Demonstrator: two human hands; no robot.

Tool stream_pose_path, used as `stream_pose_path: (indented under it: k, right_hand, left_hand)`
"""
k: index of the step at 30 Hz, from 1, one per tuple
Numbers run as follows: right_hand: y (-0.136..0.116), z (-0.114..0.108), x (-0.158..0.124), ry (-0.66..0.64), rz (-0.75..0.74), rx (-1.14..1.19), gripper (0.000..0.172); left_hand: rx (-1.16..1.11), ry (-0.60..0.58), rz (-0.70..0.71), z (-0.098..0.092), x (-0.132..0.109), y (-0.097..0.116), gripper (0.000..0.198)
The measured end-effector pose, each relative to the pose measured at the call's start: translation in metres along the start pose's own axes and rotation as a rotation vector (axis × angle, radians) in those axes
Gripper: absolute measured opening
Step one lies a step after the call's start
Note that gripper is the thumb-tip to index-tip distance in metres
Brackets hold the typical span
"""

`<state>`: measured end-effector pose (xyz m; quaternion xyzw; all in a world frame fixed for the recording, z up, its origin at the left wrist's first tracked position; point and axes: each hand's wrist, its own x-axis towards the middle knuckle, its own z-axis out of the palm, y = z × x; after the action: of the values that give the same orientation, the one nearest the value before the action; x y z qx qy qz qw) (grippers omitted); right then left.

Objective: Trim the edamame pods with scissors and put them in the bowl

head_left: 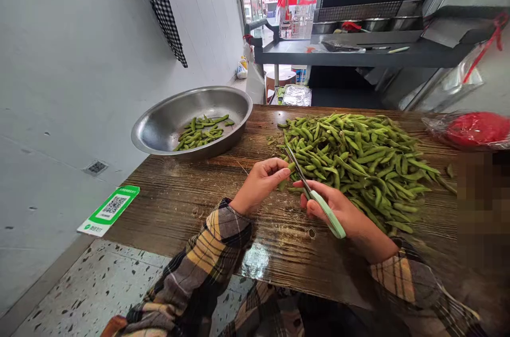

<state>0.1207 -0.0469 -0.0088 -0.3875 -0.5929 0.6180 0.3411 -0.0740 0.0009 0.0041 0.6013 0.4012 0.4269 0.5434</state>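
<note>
Between the thumb and fingers of my left hand [261, 183] is a green edamame pod [291, 167], partly hidden by the fingertips. My right hand [337, 207] grips scissors with pale green handles [327, 215], their blades pointing up and left beside the pod. Whether the blades touch the pod I cannot tell. A large heap of edamame pods [358, 156] lies on the wooden table just beyond and right of my right hand. Farther left stands a wide steel basin [159, 137] with a small pile of pods [199, 134] inside.
A green card with a QR code [111, 209] lies at the table's [167, 209] left edge, near the white wall. A red item in clear plastic [478, 128] sits at the right. Behind the table stands a grey cart [287, 47] with metal containers behind it.
</note>
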Motion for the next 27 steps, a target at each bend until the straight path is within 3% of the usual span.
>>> stream_pose_path:
  k: [6,13,20,22,27]
  right_hand:
    - [0.003,0.000,-0.002,-0.018,0.013,0.086,0.054]
    - [0.005,0.000,0.001,0.023,0.055,0.026,0.049]
    - [0.009,0.000,0.003,0.043,0.120,0.064,0.051]
    - [0.011,0.000,0.004,0.058,0.130,0.083,0.052]
    - [0.013,0.000,0.005,0.089,0.066,0.187,0.053]
  left_hand:
    - [0.006,-0.022,-0.005,0.001,-0.001,0.001,0.029]
    - [0.011,-0.007,-0.004,0.001,0.000,0.003,0.026]
    - [0.263,0.047,0.155,-0.003,0.004,0.003,0.015]
    - [0.194,0.088,0.126,-0.004,0.004,0.002,0.014]
    - [-0.252,0.216,-0.037,-0.006,0.005,-0.001,0.021]
